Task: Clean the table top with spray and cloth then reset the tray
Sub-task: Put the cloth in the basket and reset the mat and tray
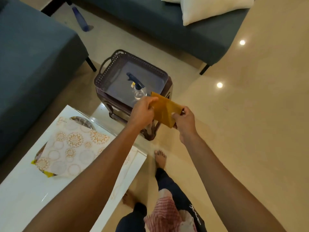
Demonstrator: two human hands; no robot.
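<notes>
Yellow cloth held in both hands above a tray on a stool.

Dark sofa (pixel 158 22) with white cushion (pixel 212 9); white table (pixel 25 190) bearing a patterned mat (pixel 71 148); brown plastic stool (pixel 117 108) carrying a lattice-walled tray (pixel 107 71), a clear spray bottle (pixel 137 87) upright inside it; folded yellow cloth (pixel 165 109) just over the tray's near corner, left hand (pixel 142 113) pinching its left edge, right hand (pixel 184 119) gripping its right edge, fingers curled.
</notes>
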